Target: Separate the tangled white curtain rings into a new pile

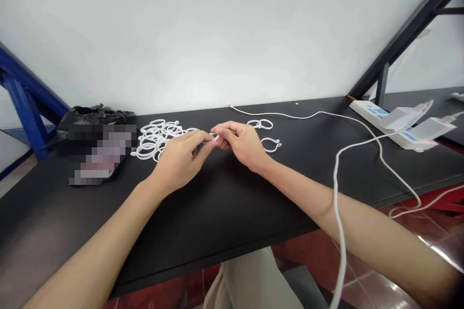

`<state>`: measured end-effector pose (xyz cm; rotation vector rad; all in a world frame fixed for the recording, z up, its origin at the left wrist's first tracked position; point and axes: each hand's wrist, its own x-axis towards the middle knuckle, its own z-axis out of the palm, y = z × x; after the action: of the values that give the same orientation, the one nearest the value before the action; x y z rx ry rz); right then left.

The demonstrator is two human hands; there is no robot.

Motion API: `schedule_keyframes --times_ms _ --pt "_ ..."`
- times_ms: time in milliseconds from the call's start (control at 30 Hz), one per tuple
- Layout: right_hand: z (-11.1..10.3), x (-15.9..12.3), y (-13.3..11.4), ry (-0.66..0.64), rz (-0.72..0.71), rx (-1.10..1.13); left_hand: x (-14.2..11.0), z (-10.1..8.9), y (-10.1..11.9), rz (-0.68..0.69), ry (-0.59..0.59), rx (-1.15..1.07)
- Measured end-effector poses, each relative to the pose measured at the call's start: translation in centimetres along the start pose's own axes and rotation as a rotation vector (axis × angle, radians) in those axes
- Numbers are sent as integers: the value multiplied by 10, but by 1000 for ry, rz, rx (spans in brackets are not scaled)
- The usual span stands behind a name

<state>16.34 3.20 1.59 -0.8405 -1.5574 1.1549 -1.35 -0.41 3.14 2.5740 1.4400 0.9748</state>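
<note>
My left hand (181,157) and my right hand (241,142) meet over the middle of the black table (217,212). Both pinch one small white plastic ring (214,136) between their fingertips; most of it is hidden by the fingers. Just left of my left hand lies a heap of several white rings (157,137). Two separate white rings lie to the right of my right hand, one at the back (261,124) and one nearer (271,145).
A black bag (92,116) sits at the table's left, with a blurred item in front of it. A white cable (339,169) runs across the table and over my right forearm. White power strips (398,125) with plugs lie at the right. Blue frame at left, black brace at right.
</note>
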Motion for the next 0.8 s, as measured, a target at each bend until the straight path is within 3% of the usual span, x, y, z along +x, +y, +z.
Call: schedule_keyframes --times_ms 400,800 --pt "3 -5 -4 -23 41 -113 -1 0 -3 16 18 -9" --pt "1 -6 -9 -25 -65 -234 -1 1 0 41 3 -19"
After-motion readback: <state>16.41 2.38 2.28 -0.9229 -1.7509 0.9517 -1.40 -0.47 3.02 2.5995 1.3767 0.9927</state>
